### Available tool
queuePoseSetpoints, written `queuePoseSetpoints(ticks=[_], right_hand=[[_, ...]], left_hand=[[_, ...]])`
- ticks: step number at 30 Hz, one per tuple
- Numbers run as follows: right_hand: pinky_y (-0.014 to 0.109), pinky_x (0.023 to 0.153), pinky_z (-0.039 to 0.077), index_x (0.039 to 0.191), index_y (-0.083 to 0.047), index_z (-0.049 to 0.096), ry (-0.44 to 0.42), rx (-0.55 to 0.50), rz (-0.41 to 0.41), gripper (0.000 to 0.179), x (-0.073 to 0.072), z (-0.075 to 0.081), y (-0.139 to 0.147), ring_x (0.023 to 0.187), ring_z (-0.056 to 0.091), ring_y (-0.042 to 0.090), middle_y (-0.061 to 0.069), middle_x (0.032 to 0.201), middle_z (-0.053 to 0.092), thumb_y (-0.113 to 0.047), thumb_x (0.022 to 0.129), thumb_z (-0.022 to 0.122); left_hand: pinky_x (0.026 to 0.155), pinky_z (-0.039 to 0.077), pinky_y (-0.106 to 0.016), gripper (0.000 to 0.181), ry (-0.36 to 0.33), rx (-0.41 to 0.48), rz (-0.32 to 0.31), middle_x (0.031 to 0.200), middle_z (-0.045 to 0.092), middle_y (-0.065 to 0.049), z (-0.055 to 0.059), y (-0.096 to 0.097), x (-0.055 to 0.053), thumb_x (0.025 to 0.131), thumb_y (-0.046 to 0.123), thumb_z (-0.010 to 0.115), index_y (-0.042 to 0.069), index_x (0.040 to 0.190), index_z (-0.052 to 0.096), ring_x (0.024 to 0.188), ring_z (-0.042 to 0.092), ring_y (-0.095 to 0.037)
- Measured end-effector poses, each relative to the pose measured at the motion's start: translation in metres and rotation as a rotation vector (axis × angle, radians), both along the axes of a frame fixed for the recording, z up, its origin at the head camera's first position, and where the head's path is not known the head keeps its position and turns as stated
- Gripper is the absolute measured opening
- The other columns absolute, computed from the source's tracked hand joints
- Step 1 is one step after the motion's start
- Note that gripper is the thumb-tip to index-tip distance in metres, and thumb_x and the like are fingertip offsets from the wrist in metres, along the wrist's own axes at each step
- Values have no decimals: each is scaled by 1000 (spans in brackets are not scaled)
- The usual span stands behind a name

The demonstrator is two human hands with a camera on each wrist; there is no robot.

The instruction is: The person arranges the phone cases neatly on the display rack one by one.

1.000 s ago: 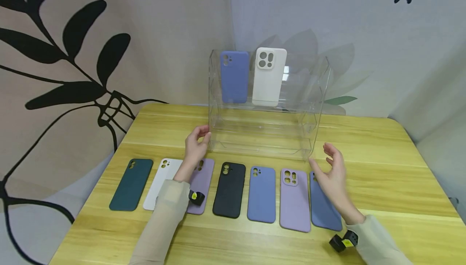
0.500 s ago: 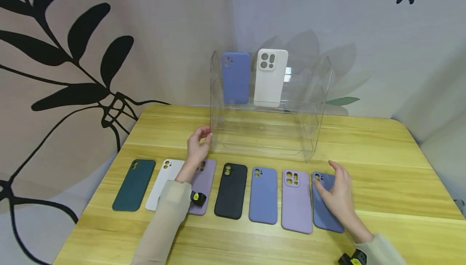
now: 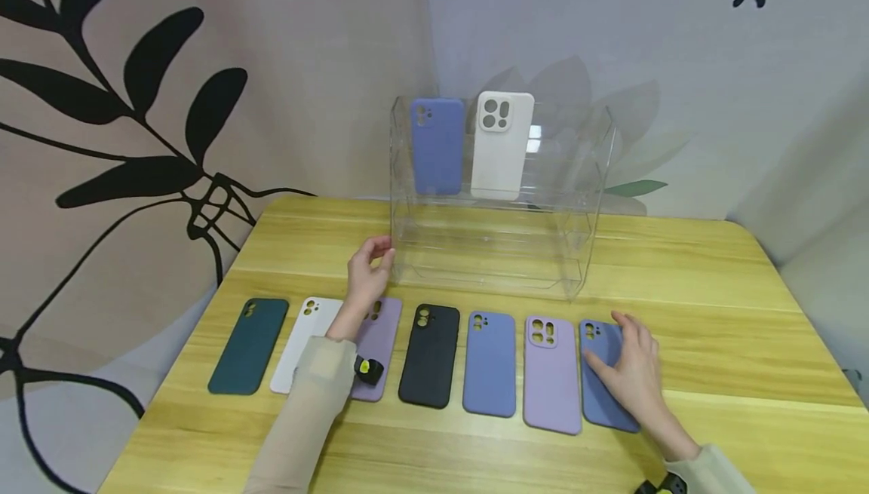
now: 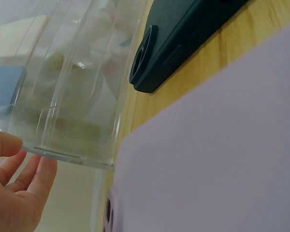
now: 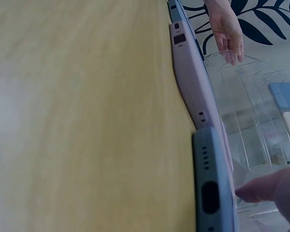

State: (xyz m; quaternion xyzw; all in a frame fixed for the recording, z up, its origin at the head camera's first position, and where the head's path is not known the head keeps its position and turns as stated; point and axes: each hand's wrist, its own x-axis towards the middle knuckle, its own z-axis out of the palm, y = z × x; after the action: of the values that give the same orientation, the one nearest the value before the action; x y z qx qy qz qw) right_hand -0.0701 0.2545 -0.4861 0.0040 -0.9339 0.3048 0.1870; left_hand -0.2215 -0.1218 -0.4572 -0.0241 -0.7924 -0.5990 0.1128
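Observation:
A clear acrylic display rack (image 3: pixel 485 253) stands on the table, with a blue phone case (image 3: pixel 437 147) and a white phone case (image 3: pixel 502 147) leaning on its upper tier. My left hand (image 3: pixel 366 271) grips the rack's left side edge; thumb and fingers lie on either side of it in the left wrist view. My right hand (image 3: pixel 634 373) is spread over the rightmost slate-blue phone case (image 3: pixel 600 396), which lies flat. The thumb reaches toward its left edge and the fingers its upper right corner. In the right wrist view, the thumb (image 5: pixel 266 188) is close over the case's face.
Left of the slate-blue case lie a lilac phone case (image 3: pixel 551 388), a blue one (image 3: pixel 490 373), a black one (image 3: pixel 429 362), another lilac one (image 3: pixel 380 335), a white one (image 3: pixel 299 347) and a dark green one (image 3: pixel 247 351). My left forearm crosses over the white and lilac cases.
My right hand has moved down and away from beside the rack's right front corner to the slate-blue case. My left hand stays at the rack's left edge.

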Motion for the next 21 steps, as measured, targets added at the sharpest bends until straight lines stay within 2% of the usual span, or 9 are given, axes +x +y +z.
queuePoseSetpoints(ticks=[5,14,21], right_hand=[[60,85,28,126,12,41,-51,17,-17,74,-1,-1,-1,111,32,53,38,125,36,-8,66,78],[60,83,33,128,11,40,-199,85,-50,78,-5,4,-3,107,36,52,36,123,40,-19,66,78],[59,84,31,128,11,40,-239,69,-46,78,-6,7,-3,107,35,51,37,124,40,-15,65,76]], left_hand=[[88,48,-43,22,9,-7,0,109,61,-23,1,0,0,90,-2,56,-8,111,57,102,56,-33],[87,48,-43,21,24,-22,0,108,61,-23,-1,-1,0,90,-1,56,-8,111,58,100,57,-33],[87,48,-43,22,12,-29,-4,109,61,-22,0,0,0,91,-2,56,-7,112,57,102,57,-32]])
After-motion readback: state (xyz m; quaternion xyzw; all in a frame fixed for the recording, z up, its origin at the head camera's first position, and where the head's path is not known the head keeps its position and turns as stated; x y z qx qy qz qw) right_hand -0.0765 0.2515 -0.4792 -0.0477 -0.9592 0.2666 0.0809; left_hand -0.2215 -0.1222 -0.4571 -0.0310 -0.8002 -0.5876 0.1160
